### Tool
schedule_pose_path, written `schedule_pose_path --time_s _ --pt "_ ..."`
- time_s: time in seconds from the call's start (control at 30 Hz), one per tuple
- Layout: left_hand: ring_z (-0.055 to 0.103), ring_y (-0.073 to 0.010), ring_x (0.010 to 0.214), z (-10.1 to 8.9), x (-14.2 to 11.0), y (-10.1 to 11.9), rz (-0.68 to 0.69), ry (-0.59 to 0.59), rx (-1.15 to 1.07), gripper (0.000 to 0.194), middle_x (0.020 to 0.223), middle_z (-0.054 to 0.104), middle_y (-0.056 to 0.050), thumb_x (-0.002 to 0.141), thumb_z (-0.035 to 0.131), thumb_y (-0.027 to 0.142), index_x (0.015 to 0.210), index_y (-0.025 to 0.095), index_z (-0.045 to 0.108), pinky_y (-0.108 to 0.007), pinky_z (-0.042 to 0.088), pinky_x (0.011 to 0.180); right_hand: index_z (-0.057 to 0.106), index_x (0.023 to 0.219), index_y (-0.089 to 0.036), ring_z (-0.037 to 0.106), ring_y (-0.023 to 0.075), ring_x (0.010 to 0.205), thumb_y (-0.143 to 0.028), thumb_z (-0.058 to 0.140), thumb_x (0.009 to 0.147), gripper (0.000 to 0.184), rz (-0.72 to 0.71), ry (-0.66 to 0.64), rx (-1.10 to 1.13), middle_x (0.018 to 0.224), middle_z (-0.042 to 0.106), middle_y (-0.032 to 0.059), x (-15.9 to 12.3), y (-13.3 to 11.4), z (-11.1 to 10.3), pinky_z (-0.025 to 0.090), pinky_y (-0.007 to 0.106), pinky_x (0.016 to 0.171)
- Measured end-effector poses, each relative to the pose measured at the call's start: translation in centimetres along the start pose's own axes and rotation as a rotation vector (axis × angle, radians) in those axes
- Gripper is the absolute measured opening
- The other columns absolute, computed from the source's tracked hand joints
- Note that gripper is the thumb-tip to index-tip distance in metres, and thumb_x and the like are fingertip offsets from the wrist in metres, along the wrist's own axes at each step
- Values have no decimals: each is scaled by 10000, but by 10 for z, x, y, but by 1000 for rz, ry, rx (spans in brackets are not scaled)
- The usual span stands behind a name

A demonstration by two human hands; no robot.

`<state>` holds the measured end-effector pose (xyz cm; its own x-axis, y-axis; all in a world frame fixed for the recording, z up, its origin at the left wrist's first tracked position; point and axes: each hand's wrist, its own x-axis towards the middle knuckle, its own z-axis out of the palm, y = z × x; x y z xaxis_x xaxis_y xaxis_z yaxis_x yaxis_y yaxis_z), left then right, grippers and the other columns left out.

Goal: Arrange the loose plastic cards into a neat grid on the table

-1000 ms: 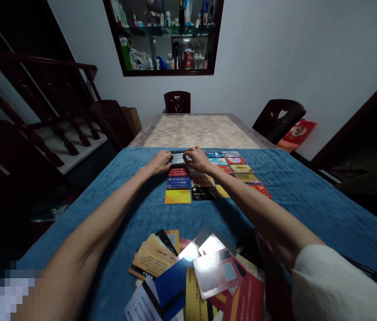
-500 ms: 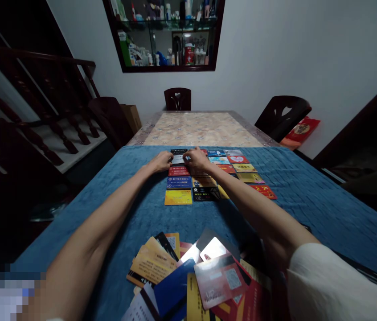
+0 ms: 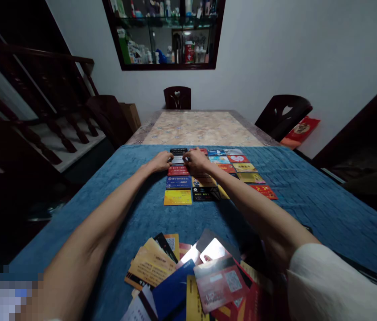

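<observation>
Between both hands, a silvery-white card [image 3: 178, 159] lies in the left column of a card grid on the blue cloth. My left hand [image 3: 160, 161] grips its left edge with bent fingers. At its right edge is my right hand [image 3: 196, 160], fingers curled and pinching the card. A black card [image 3: 178, 151] lies just beyond it. Nearer to me in the same column come a red card [image 3: 178, 170], a blue card [image 3: 178, 182] and a yellow card [image 3: 178, 197]. My right hand and forearm partly cover the columns to the right.
A loose pile of overlapping cards, with a blue card [image 3: 175, 285] among them, lies close to me. The blue cloth [image 3: 135, 209] covers the near part of the table [image 3: 198, 127]. Dark chairs [image 3: 177, 98] stand around it. A dark flat object [image 3: 365, 269] lies by my right sleeve.
Both hands stay at the silvery-white card, with hardly any movement. The view has shifted very slightly.
</observation>
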<state>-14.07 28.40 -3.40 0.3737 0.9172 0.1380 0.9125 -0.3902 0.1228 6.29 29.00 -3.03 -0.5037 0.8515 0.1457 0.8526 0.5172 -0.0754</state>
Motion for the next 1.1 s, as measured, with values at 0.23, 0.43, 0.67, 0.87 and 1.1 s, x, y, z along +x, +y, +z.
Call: schedule_pose_path --time_s 0.23,0.43,0.67,0.87,1.1 --pt "641 -232 1012 0 2 -1 -19 -6 -1 349 1067 697 -85 753 582 176 1077 149 707 -287 500 912 713 1172 -268 496 323 1155 -298 586 903 299 11 -34 -22 1238 677 101 0 -3 -3 429 370 870" --pt "647 -238 986 0 1 1 -22 4 -19 323 1018 709 -73 739 583 151 1033 148 717 -295 509 895 713 1166 -255 504 318 1148 -256 572 896 305 19 -55 -35 1228 684 97 0 -7 -6 430 373 878" --pt "646 -252 991 3 -4 -1 -20 58 -57 337 1017 711 -79 733 584 121 1039 153 720 -323 517 905 702 1203 -273 474 335 1182 -267 582 883 341 27 -53 -34 1277 648 109 0 -7 -9 449 387 854" --pt "634 -247 990 3 -15 0 -25 140 -81 315 1035 683 -107 790 556 133 1061 137 717 -351 510 934 680 1245 -277 445 335 1189 -344 556 912 362 8 3 -22 1318 628 104 -5 -3 -12 428 405 864" --pt "623 -247 994 -4 -30 16 -17 232 -103 260 1017 664 -116 840 519 178 962 133 745 -355 501 932 740 1039 -240 472 299 1132 -246 532 891 256 -22 91 -11 1178 683 88 -28 -2 -24 358 372 806"
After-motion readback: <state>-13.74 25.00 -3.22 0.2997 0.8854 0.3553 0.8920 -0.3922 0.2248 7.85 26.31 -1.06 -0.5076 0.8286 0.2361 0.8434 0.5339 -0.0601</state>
